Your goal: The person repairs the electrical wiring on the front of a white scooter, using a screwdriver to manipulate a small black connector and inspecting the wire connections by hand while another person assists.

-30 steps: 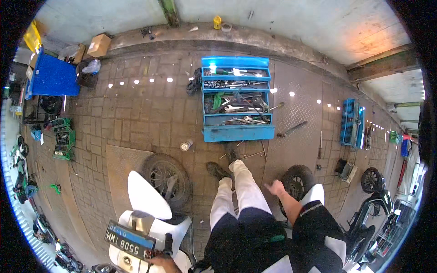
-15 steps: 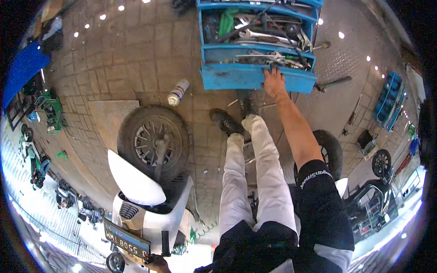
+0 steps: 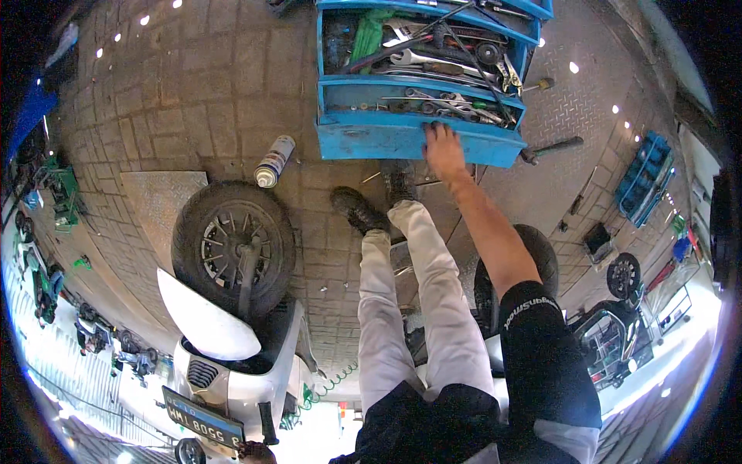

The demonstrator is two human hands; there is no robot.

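Note:
A blue metal toolbox [image 3: 363, 139] stands on the floor ahead, its tiers spread apart. My right hand [image 3: 445, 152] is at its near wall, fingers bent over the upper rim and thumb against the front. Behind that rim, several spanners and sockets [image 3: 456, 104] lie in the near tray. Farther back is a tier with a large combination spanner [image 3: 421, 59], pliers [image 3: 508, 76] and a green cloth [image 3: 372, 35]. My left hand [image 3: 256, 453] shows only partly at the bottom edge, beside the number plate [image 3: 202, 417] of a white scooter [image 3: 263, 379]; its fingers are mostly hidden.
A spray can [image 3: 276, 161] lies left of the toolbox, beyond the scooter's wheel [image 3: 232, 249]. Right of the toolbox are a hammer [image 3: 553, 149] and a second blue toolbox [image 3: 648, 179]. Another wheel [image 3: 533, 259] stands beside my right arm. A dark motorcycle [image 3: 618, 332] is farther right.
The view has shifted, so most of the scene sits farther left. My right hand stays at the toolbox's near rim. Less of my left hand shows at the bottom edge.

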